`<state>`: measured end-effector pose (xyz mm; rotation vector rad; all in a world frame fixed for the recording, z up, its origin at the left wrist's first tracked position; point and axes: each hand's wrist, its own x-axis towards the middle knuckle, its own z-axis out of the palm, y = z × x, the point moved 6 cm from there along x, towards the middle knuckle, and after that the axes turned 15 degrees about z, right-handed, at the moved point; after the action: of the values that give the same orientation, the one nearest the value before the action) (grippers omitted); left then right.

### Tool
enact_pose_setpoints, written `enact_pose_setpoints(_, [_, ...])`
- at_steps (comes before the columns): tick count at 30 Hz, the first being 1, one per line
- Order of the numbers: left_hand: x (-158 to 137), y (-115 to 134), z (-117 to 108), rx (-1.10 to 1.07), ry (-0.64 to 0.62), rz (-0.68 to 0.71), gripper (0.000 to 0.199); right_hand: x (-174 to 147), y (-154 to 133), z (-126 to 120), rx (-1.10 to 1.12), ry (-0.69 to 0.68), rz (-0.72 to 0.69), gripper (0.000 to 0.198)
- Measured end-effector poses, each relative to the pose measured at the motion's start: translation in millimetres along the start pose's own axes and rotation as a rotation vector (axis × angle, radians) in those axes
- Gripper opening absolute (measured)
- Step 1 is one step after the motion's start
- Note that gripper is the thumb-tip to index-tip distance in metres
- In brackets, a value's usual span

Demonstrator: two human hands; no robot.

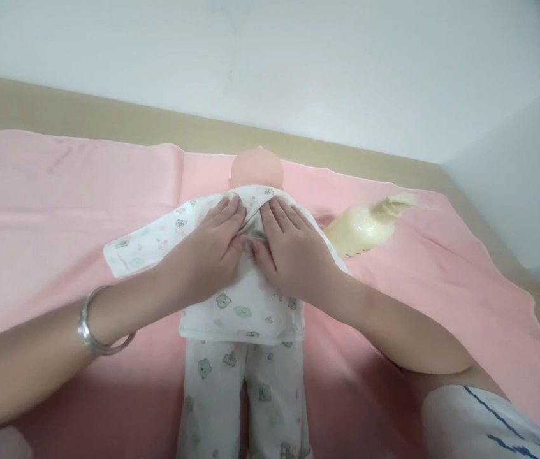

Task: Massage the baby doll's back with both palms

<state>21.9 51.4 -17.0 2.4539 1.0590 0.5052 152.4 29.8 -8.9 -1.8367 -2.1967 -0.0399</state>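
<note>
Clearly, the doll (245,290) is lying on the pink cloth (442,287) that is covering much of the bench (107,111), its rounded head (257,169) pointing away from the person. Both hands are resting on the upper part of the white printed top (212,319): the left hand (219,239) and the right hand (289,248) are lying with fingers nearly straight and thumbs close together, a fold (254,220) of fabric running between them; whether they are pinching it, I cannot tell. The top is looking thin and soft, so it is probably creasing easily under light pressure; a gentle pinch at the fold or the hem (245,340) is seeming safer than a hard pull. The head is looking smooth, perhaps slippery, so the clothed trunk is likely offering the steadier hold. The spread sleeve (143,245) is presenting an easy edge at its cuff. A yellow pump bottle (360,231) is resting near the right hand.
</note>
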Motion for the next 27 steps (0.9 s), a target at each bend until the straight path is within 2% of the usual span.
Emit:
enact_pose_setpoints(4, [12, -20, -6, -0.006, 0.012, -0.085, 0.065, -14, -12, -10, -0.004, 0.05, -0.067, 0.055])
enact_pose_setpoints(8, [16, -26, -1, 0.037, 0.026, -0.051, 0.067, -18, -15, -12, 0.014, 0.069, -0.084, 0.052])
enact_pose_setpoints(13, [8, -19, 7, 0.125, 0.091, 0.028, 0.066, -5, -5, -3, 0.103, -0.015, -0.034, 0.055])
enact_pose_setpoints(19, [-5, 12, 8, 0.165, 0.173, 0.185, 0.058, 9, 4, 8, 0.161, -0.027, 0.001, 0.064])
enact_pose_setpoints(22, [-7, 17, 5, 0.082, 0.181, 0.167, 0.057, 11, 5, 10, 0.166, -0.032, -0.018, 0.065])
enact_pose_setpoints(27, [1, 5, -1, -0.047, 0.13, 0.056, 0.059, 7, 2, 9, 0.116, -0.025, -0.025, 0.064])
